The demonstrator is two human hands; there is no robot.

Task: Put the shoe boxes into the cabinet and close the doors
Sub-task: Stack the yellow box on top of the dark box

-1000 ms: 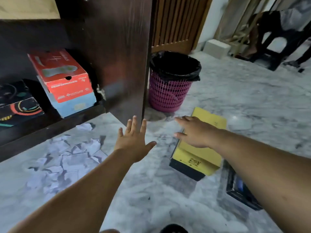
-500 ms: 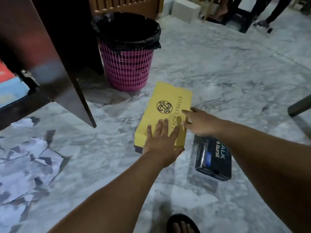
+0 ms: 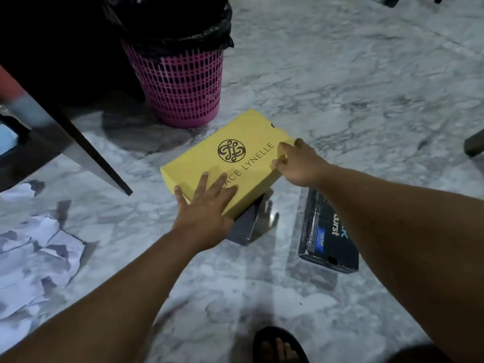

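Note:
A yellow shoe box [image 3: 222,163] with a round logo and a dark base lies tilted on the marble floor in the middle. My left hand [image 3: 207,205] rests on its near end, fingers straight and spread on the lid, thumb at the corner. My right hand [image 3: 298,163] grips the box's right edge with curled fingers. A black shoe box [image 3: 324,239] lies on the floor just right of it, partly under my right forearm. The open dark cabinet door [image 3: 78,145] juts in from the left. A blue box [image 3: 6,138] shows inside the cabinet at the left edge.
A pink mesh bin [image 3: 183,85] with a black liner stands just behind the yellow box. Crumpled white paper [image 3: 34,258] is strewn on the floor at the left. My sandalled foot [image 3: 280,347] is at the bottom. A dark furniture leg [image 3: 474,144] pokes in at right.
My view swung down and right from the cabinet to the floor. Both hands reached the yellow box; it has turned and tilted, and my right hand has closed on its right edge.

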